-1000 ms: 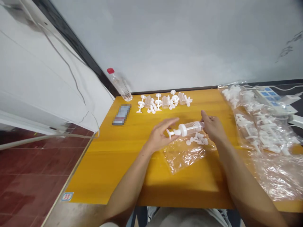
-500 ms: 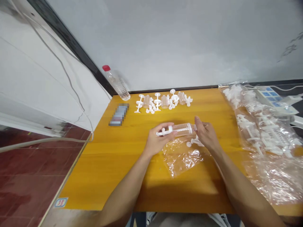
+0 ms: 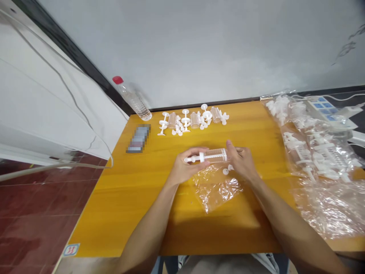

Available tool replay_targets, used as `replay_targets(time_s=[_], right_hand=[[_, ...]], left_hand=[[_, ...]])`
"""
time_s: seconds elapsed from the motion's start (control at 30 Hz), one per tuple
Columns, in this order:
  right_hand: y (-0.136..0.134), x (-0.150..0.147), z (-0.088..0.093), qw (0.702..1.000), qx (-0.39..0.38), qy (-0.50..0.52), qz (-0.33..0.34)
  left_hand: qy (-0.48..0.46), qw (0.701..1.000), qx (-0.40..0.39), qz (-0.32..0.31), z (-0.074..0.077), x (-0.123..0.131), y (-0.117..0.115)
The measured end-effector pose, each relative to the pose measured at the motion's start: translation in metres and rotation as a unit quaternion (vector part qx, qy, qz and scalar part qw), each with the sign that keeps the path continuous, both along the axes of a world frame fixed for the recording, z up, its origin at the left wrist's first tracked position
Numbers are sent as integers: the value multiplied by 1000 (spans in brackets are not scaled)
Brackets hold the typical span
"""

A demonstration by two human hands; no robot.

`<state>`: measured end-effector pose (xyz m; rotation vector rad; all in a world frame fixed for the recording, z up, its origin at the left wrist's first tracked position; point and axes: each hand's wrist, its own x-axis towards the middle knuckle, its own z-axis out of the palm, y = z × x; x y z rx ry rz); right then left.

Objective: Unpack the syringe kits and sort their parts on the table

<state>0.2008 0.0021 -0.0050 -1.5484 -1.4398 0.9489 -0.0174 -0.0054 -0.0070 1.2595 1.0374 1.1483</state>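
Note:
Held level between both hands is a syringe (image 3: 215, 156) with a clear, marked barrel and a white cap and stem on its left end. My left hand (image 3: 188, 167) wraps that capped end, thumb below and fingers behind. At the barrel's right end my right hand (image 3: 242, 160) is closed with the thumb raised, gripping the end piece, which its fingers mostly hide. Below lies an opened clear plastic bag (image 3: 215, 192) on the wooden table (image 3: 137, 205). Small white plastic pieces (image 3: 227, 170) sit at the bag's upper edge, partly behind my right hand.
Along the back edge lie three sets of white plungers, clear barrels (image 3: 194, 120) and small white pieces. A phone (image 3: 138, 138) and a red-capped water bottle (image 3: 134, 99) are at the left. Bags of white parts (image 3: 322, 152) and a power strip (image 3: 327, 110) occupy the right.
The syringe has turned slightly, and the small side knob on its white stem now lines up differently. My right hand has shifted a little left. The whole view has moved slightly.

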Motion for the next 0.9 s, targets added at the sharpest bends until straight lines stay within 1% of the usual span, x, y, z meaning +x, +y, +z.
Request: replay_targets(time_s=[0.07, 0.1, 0.13, 0.17, 0.2, 0.23, 0.27, 0.33, 0.37, 0.4, 0.43, 0.47, 0.53, 0.57, 0.6, 0.63, 0.67, 0.73, 0.77, 0.8, 0.83, 0.9], right_hand=[[1, -1, -1, 995, 90, -41, -18], [1, -1, -1, 988, 139, -64, -11], [2, -1, -1, 981, 179, -79, 1], [2, 0, 0, 976, 203, -82, 10], [2, 1, 0, 976, 204, -72, 14], [3, 2, 1, 982, 180, -52, 19], [3, 3, 1, 990, 135, -25, 24], [4, 6, 1, 998, 20, 34, 46], [4, 7, 0, 996, -29, 56, 57], [5, 7, 0, 994, -54, 72, 62], [6, 8, 0, 994, -50, 78, 60], [6, 8, 0, 995, -24, 76, 57], [7, 9, 1, 994, 36, 69, 76], [7, 9, 2, 991, 52, 76, 94], [7, 9, 2, 988, 50, 94, 115], [7, 10, 3, 983, 33, 119, 133], [7, 10, 3, 980, 8, 142, 140], [8, 12, 3, 979, -44, 159, 122], [9, 13, 3, 979, -66, 155, 113], [10, 14, 4, 979, -80, 149, 112], [10, 16, 4, 979, -86, 146, 117], [12, 21, 5, 973, -79, 161, 146]], left_hand=[[-40, 992, -118, 26, -4, 5, 3], [-57, 983, -174, 32, -5, 7, 4], [-71, 974, -213, 33, -6, 8, 5], [-76, 970, -228, 30, -6, 8, 6], [-71, 974, -214, 25, -6, 6, 6], [-58, 983, -175, 19, -5, 4, 6], [-43, 992, -117, 13, -3, 1, 5], [-9, 1000, -7, -2, -1, -5, 4], [4, 1000, 21, -8, -1, -7, 4], [7, 1000, 22, -6, -2, -8, 4], [-1, 1000, -3, 6, -3, -8, 6], [-15, 999, -47, 23, -5, -8, 7], [-50, 987, -144, 59, -8, -8, 11], [-64, 980, -176, 68, -10, -8, 13], [-72, 978, -184, 72, -11, -8, 14], [-71, 981, -168, 70, -12, -9, 14], [-65, 986, -137, 64, -12, -10, 14], [-46, 996, -67, 49, -12, -12, 12], [-36, 997, -44, 43, -12, -13, 12], [-33, 998, -38, 40, -11, -13, 11], [-38, 997, -49, 41, -11, -13, 11], [-65, 991, -104, 53, -9, -13, 13]])
